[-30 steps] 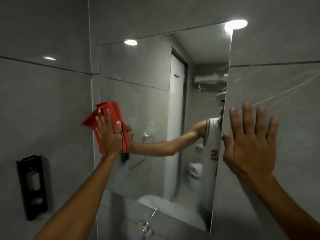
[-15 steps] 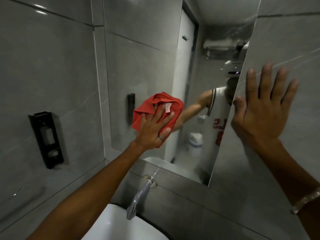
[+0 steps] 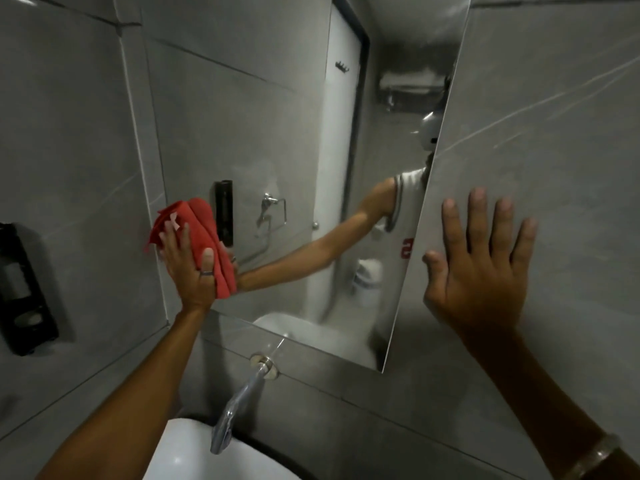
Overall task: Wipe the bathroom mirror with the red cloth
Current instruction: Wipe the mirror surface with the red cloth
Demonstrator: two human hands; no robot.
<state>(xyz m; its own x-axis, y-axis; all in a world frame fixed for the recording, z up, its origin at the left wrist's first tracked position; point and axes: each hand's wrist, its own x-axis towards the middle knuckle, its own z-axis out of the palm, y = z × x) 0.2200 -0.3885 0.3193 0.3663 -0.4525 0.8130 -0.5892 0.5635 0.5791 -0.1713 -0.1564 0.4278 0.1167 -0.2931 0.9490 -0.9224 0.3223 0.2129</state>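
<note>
The bathroom mirror (image 3: 277,140) hangs on the grey tiled wall ahead, tilted in view, and reflects a door and a person's arm. My left hand (image 3: 190,268) presses the bunched red cloth (image 3: 201,233) flat against the mirror's lower left corner, fingers spread over the cloth. Part of the cloth sticks out above and to the right of the fingers. My right hand (image 3: 485,271) rests open and flat on the grey wall tile just right of the mirror's right edge, holding nothing.
A chrome tap (image 3: 242,400) juts from the wall under the mirror, above a white basin (image 3: 194,455). A black soap dispenser (image 3: 24,289) is fixed to the left wall. Grey tiles (image 3: 554,98) cover the wall right of the mirror.
My left hand and the cloth slid left and down from mid-mirror to its lower left corner. The view shifted slightly upward. My right hand stayed flat on the wall.
</note>
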